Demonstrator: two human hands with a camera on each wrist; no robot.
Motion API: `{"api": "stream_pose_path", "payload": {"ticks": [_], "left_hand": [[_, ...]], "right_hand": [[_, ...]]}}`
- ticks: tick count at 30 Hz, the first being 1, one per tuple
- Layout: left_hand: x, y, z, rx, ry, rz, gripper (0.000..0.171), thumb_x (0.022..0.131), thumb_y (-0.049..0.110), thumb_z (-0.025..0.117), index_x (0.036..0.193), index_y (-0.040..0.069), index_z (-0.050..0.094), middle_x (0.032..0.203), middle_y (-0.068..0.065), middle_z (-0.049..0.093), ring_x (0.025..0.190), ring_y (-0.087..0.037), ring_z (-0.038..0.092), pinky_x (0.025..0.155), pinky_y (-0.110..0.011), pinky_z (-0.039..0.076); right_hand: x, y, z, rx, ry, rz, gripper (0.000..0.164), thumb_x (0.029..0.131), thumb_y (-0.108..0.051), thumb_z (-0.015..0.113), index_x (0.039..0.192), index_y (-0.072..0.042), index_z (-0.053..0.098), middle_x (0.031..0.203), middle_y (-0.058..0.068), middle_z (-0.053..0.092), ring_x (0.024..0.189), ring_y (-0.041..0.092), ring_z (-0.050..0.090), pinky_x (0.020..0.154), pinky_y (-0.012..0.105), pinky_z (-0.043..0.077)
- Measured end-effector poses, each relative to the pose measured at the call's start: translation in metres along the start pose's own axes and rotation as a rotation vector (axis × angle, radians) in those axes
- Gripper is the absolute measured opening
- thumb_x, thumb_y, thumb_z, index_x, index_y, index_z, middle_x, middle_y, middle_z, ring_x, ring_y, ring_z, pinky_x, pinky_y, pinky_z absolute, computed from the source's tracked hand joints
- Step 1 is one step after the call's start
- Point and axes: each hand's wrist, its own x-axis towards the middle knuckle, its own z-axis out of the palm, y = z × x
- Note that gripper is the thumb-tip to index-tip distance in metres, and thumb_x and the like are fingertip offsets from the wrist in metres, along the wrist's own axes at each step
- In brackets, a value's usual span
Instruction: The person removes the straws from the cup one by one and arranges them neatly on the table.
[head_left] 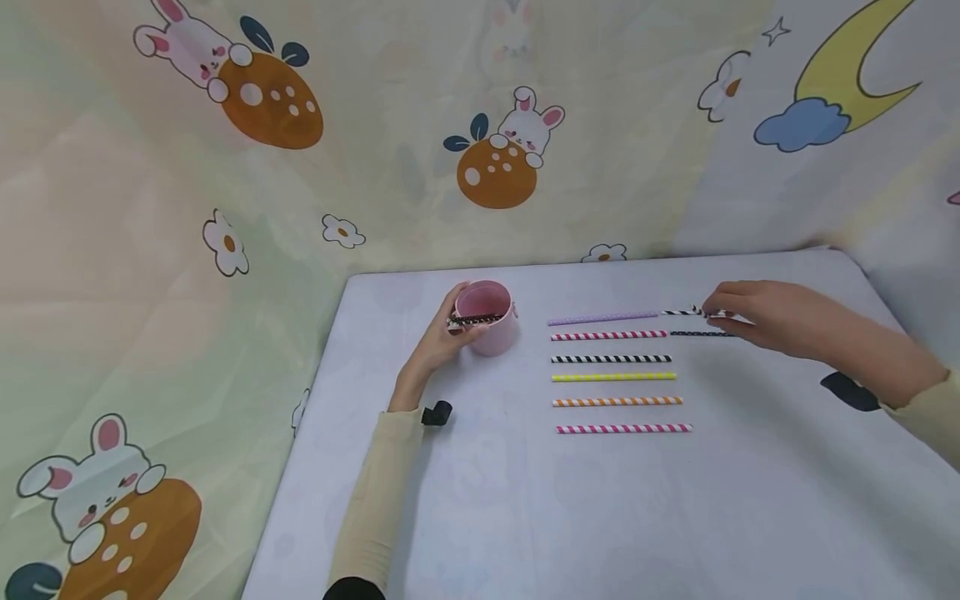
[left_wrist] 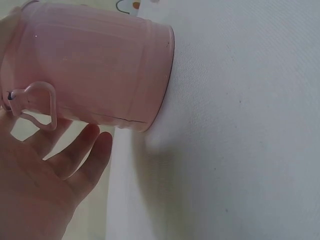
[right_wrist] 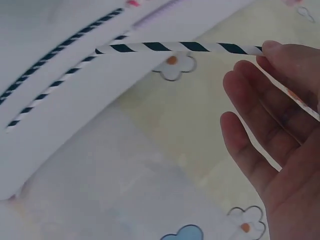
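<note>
My left hand (head_left: 442, 337) grips a small pink bucket (head_left: 497, 337) near its rim. The left wrist view shows the bucket's side, with a wire handle (left_wrist: 52, 105); three fingertips stand apart below it. Dark patterned straws (head_left: 480, 319) show at the bucket's mouth; how many, I cannot tell. Between thumb and finger, my right hand (head_left: 765, 315) pinches one end of a black-and-white striped paper straw (right_wrist: 195, 47), its other fingers spread. That straw's free end is over another black-and-white striped straw (right_wrist: 55, 85) on the table. Beside it lies a black patterned straw (right_wrist: 60, 52).
Paper straws lie in parallel rows on the white table (head_left: 495, 517): purple (head_left: 603, 318), red-striped (head_left: 609, 336), black-striped (head_left: 611, 359), yellow (head_left: 613, 377), orange-striped (head_left: 617, 402) and pink-striped (head_left: 624, 428). A printed cloth (head_left: 405, 50) hangs behind the table.
</note>
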Motion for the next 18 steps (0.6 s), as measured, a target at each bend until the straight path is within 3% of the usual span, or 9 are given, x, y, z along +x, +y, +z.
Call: {"api": "stream_pose_path", "payload": {"ticks": [8,18], "left_hand": [[-0.001,0.002,-0.001,-0.001,0.003,-0.004,0.085,0.089,0.028,0.077,0.157,0.031,0.027,0.156,-0.005,0.041,0.141,-0.026,0.041,0.109,-0.053,0.041],[-0.001,0.002,0.0,-0.014,0.002,-0.029,0.086,0.09,0.024,0.077,0.158,0.033,0.025,0.159,-0.005,0.037,0.145,-0.027,0.036,0.114,-0.056,0.037]], "right_hand": [[-0.019,0.018,0.031,-0.123,-0.042,-0.045,0.019,0.079,-0.009,0.082,0.093,-0.011,0.069,0.085,-0.001,0.063,0.07,0.014,0.06,0.065,0.038,0.055],[-0.03,0.031,0.073,-0.096,-0.23,0.059,0.015,0.082,-0.007,0.078,0.092,-0.013,0.068,0.087,0.001,0.067,0.076,0.02,0.064,0.07,0.045,0.057]]}}
